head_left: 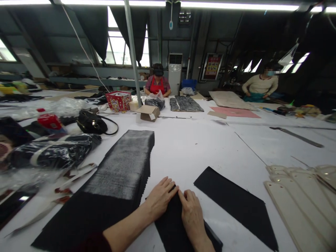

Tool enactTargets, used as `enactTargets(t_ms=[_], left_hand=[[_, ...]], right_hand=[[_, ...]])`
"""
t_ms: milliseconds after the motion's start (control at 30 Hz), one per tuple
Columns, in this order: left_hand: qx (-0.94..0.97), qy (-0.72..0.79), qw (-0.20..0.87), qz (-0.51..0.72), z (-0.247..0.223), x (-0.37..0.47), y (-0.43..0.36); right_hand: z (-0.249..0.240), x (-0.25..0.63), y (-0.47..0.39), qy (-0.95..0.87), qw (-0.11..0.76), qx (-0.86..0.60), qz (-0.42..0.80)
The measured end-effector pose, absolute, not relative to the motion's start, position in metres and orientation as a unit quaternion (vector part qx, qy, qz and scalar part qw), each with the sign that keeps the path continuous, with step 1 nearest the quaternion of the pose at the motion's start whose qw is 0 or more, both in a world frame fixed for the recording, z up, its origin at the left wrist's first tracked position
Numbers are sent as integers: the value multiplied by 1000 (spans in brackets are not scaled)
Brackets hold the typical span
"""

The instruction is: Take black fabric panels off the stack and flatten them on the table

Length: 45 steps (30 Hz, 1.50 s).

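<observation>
A narrow black fabric piece (172,227) lies on the white table under both hands. My left hand (161,196) rests on its far end, fingers closed together around the edge. On the right side of that end, my right hand (191,211) presses with its index finger stretched toward my left fingertips and the other fingers curled. A long stack of dark fabric (115,168) fans out to the left. To the right lies a separate black piece (236,203). Part of a dark strip (214,236) shows beside my right wrist.
Pale templates (301,203) overlap at the right edge. A long metal blade (301,136) lies farther back. On the left are a plastic-wrapped bundle (55,150) and a black bag (91,122). Two people work across the table.
</observation>
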<state>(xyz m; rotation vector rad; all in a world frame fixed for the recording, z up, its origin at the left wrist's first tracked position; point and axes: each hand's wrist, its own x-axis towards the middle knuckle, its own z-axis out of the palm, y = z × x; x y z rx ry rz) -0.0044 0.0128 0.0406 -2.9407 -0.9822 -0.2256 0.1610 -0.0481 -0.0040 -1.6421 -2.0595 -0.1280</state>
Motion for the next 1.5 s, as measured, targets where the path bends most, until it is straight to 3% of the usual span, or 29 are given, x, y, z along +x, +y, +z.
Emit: enactTargets(t_ms=[400,1500], left_hand=[[-952,-282,112,-33,35,9,0],[-976,-211,47,-31,56,42,-43]], right_hand=[[-9,181,-74,-762,264,-588,-57],[-2,238,-153,-765,309,-564,-35]])
